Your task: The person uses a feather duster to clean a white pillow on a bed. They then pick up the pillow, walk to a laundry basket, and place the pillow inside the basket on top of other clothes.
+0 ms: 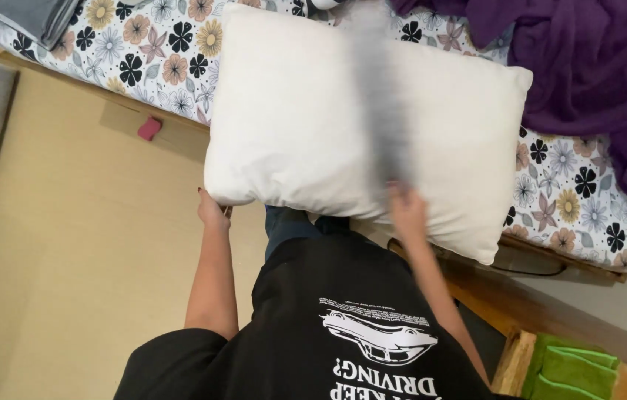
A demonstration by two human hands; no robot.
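Black shirt nearest; left hand fingers clamp the white pillow corner, right hand fingers grip a blurred grey duster above them, whose swing could knock the one-handed pillow loose

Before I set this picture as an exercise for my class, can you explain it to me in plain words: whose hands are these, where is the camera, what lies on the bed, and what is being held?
There is one picture, taken by a camera worn on a person's head, looking straight down past their black printed T-shirt.

Both hands are that person's own, and there is no machine. The left hand grips the lower corner of a large white pillow. The right hand grips the pillow's bottom edge and holds a grey stick-like thing, too blurred by motion to name.

The pillow is held over the edge of a bed with a flowered sheet. On the bed lie a purple blanket and folded grey cloth.

On the tan floor sits a small pink object, and green cloth shows at the bottom right.
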